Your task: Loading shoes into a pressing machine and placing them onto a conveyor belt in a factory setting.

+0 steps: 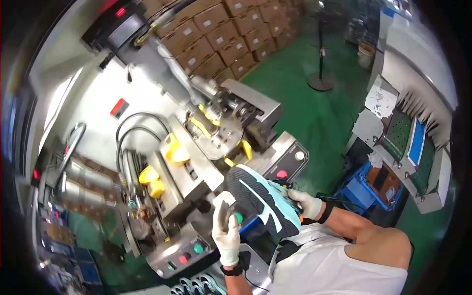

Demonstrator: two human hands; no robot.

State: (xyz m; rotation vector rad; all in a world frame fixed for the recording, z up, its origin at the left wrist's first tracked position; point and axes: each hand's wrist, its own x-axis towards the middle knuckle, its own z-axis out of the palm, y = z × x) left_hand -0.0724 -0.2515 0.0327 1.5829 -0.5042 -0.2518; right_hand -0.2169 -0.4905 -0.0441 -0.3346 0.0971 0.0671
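My right hand (308, 204), in a white glove, grips a sneaker (266, 200) by its upper. The shoe is tilted so that its black and light-blue sole shows. To the left of it my left hand (226, 237), also gloved, is raised with fingers stretched up and thumb apart, nothing visible in its palm. Just beyond its fingertips is a small white piece (224, 198); I cannot tell whether they touch. Ahead of both hands stands a metal machine (216, 140) with yellow pads (176, 150) on it.
A control panel (183, 253) with coloured buttons sits left of my left hand; another panel (290, 164) lies beyond the shoe. Several shoes (199, 285) stand at the lower edge. Right are a blue crate (361, 189) and a conveyor with bristles (418, 142). Cartons (216, 37) are stacked behind.
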